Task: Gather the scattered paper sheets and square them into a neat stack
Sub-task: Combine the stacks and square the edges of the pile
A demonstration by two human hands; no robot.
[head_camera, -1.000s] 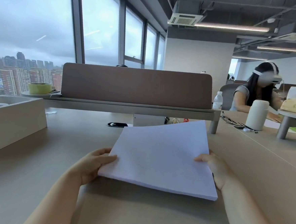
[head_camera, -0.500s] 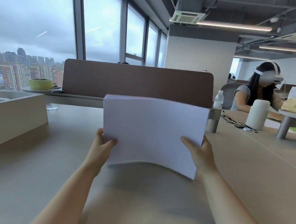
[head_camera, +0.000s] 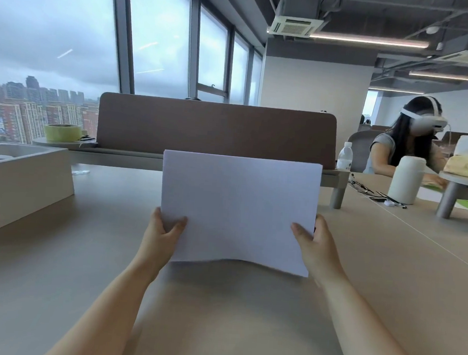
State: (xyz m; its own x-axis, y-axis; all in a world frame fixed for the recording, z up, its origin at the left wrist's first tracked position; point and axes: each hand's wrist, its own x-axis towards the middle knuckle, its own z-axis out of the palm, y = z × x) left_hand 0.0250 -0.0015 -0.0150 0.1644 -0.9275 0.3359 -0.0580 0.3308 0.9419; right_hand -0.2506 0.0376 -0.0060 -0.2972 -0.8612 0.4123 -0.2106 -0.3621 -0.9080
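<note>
White paper stack [head_camera: 239,205] held upright over the desk [head_camera: 216,328], long edge down, pinched on both short sides. Left hand [head_camera: 162,236] clamped on the lower left edge, thumb across the front, fingers tucked behind; right hand [head_camera: 316,247] doing the same on the lower right edge. Looks like the squaring step, with gathering pretty much done (no loose sheets spotted anywhere on the near desk). Top edge reading as one clean line, bottom edge bowing up in the middle and seemingly hanging just above the desk rather than resting on it, though hard to call for sure from this angle. Next up, probably: loosening the grip a touch, dropping the bottom edge onto the desk and tapping to level the sheets, then maybe turning to tap a short side too. Worth keeping both hands low and even, otherwise risking a fan-out.
</note>
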